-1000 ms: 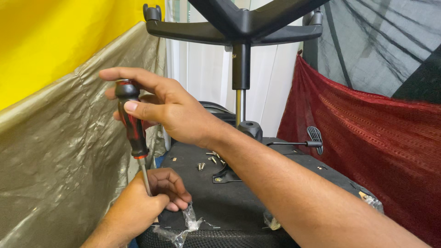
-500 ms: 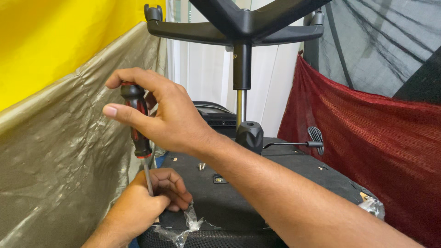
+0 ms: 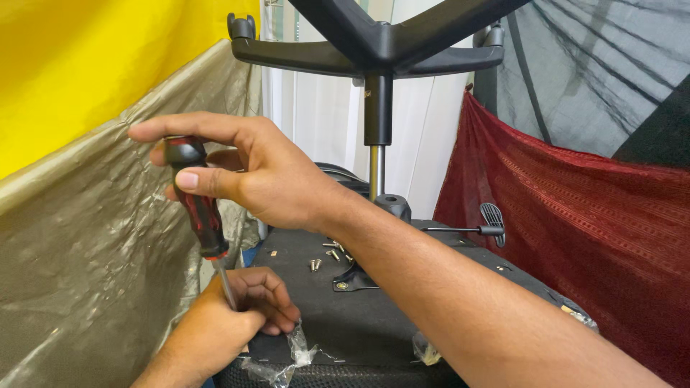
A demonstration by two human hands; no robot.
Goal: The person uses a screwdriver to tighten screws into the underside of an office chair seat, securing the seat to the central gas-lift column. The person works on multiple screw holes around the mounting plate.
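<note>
Your right hand (image 3: 266,176) pinching the red-black screwdriver (image 3: 198,205) handle, your left hand (image 3: 241,312) closed around its shaft, on the upturned chair seat (image 3: 366,327).

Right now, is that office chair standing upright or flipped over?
Flipped over. The chair's star base points up on its column, above the seat underside, where loose screws lie.

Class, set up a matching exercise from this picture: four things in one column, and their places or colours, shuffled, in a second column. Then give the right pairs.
1. screwdriver
2. screws
3. chair base
4. left hand

A. loose on the black seat underside
B. up top, legs spread
C. red and black handle, in the right hand
D. low, around the shaft

Pairs: 1-C, 2-A, 3-B, 4-D
</note>
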